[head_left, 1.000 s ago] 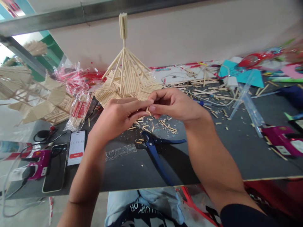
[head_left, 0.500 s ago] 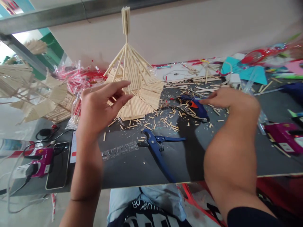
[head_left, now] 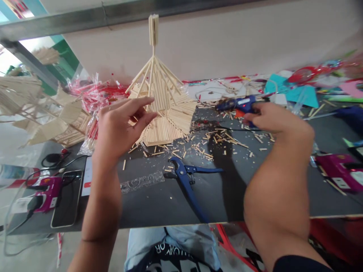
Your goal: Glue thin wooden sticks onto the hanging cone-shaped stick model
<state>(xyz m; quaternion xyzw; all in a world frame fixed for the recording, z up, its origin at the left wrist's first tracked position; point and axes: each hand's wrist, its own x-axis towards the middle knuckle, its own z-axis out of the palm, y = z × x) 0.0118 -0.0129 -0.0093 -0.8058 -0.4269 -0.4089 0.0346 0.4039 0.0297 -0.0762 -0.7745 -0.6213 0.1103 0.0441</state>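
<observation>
My right hand (head_left: 270,117) is closed around the handle of a blue hot glue gun (head_left: 241,104), lifted just over the table. The gun lies nearly level, its dark nozzle pointing left. My left hand (head_left: 124,124) is at the left front of a model built of thin wooden sticks (head_left: 160,130). Its thumb and index finger are curved and apart, with nothing visible between them; the other fingers are partly hidden. The model has a flat fanned base, an upright panel and slanting sticks meeting below a bundled top.
Blue cutters (head_left: 185,181) and a clear ruler (head_left: 143,182) lie at the front of the dark table (head_left: 153,207). Cut stick bits (head_left: 208,145) are scattered mid-table. A phone (head_left: 67,200) and purple power sockets (head_left: 51,192) are at left; another stick model (head_left: 53,121) stands behind them.
My right hand has taken hold of the glue gun and raised it off the table, with the nozzle swung up to point left. My left hand stays almost still by the model.
</observation>
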